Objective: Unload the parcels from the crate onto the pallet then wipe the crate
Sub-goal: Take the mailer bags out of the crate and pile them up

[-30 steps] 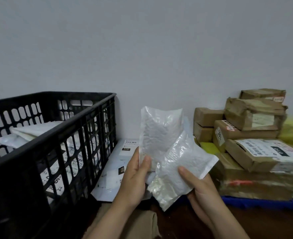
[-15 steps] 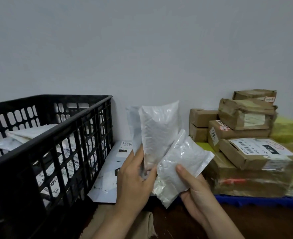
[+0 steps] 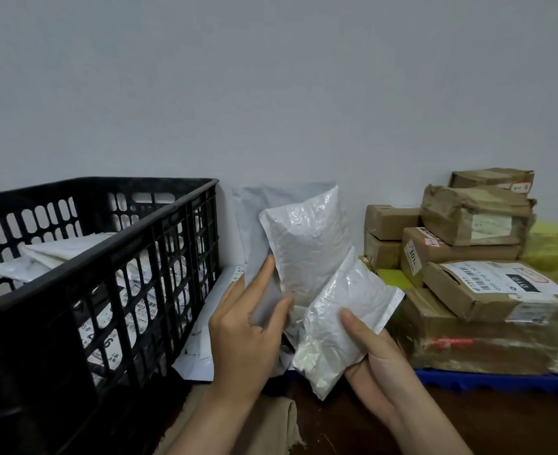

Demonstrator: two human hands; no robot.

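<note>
Okay, delta over the last second: your left grip [image 3: 248, 326] went from showing one parcel to two. A grey mailer [image 3: 254, 224] came out from behind the tall white pouch [image 3: 307, 251] at frame centre. Your thumb lay across the grey one and your index finger ran up its left edge, with both parcels pinched upright. Your right grip [image 3: 369, 349] stayed closed on the small white pouch [image 3: 340, 323], thumb on its face and fingers underneath. That pouch tilted up toward the right and overlapped the lower corner of the tall one.

Rest of the scene:
- All three parcels were in the air between the crate [image 3: 107, 247] at left and the pallet [image 3: 500, 380] at lower right, none set down yet.
- Brown boxes [image 3: 487, 290] were already stacked on the pallet.
- Flat white mailers [image 3: 198, 339] lay just beside the crate's right wall. I couldn't tell whether they sat on the pallet or the floor.
- More white parcels [image 3: 57, 254] sat inside the crate.

My read: you were separating the handful, not placing it yet. Unloading looked partway done, and the wipe couldn't start until the crate was emptied. Two slick, soft bags in one grip would likely slide past each other, so I'd have set the right-hand pouch down first and then freed that hand to split the pair.
</note>
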